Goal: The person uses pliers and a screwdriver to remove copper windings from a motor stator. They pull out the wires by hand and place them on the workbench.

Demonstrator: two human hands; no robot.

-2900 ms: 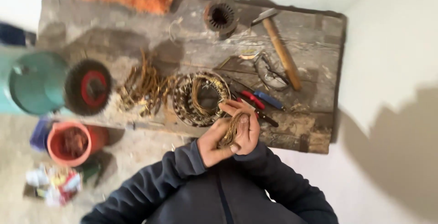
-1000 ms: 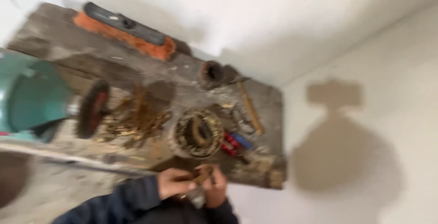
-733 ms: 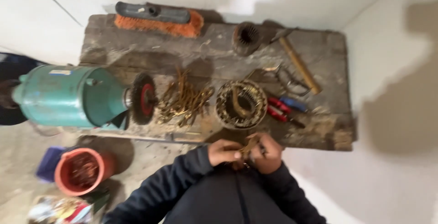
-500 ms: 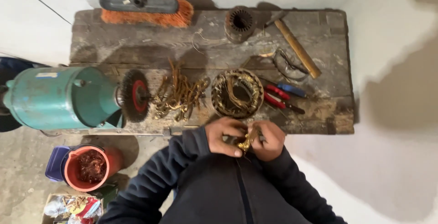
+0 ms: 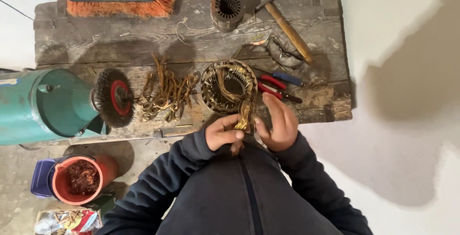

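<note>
My left hand [image 5: 224, 133] is curled closed, fingers [image 5: 238, 134] pinching the lower end of a bundle of coppery winding wire [image 5: 245, 114]. My right hand [image 5: 279, 122] is half open beside it, fingers [image 5: 270, 105] spread, thumb touching the same bundle. The wire runs up into the round rusty motor stator ring [image 5: 229, 87], which lies on the near edge of the weathered wooden table [image 5: 120, 38], just past my hands.

Compared with half a second ago, my right hand has loosened and its fingers have lifted; the left keeps its pinch.

Right of the ring: red-handled pliers [image 5: 275, 89], touching a blue-handled tool [image 5: 287, 78]. Left of it: a loose heap of pulled copper strands [image 5: 165, 91], then a wire wheel brush with red hub [image 5: 113, 97] on a teal bench grinder [image 5: 45, 106].

Far side: a small dark stator core [image 5: 226, 9], a wooden-handled hammer [image 5: 287, 30], an orange-bristled broom head [image 5: 117, 0].

On the floor, left of me: an orange bucket of copper scrap [image 5: 76, 178].
</note>
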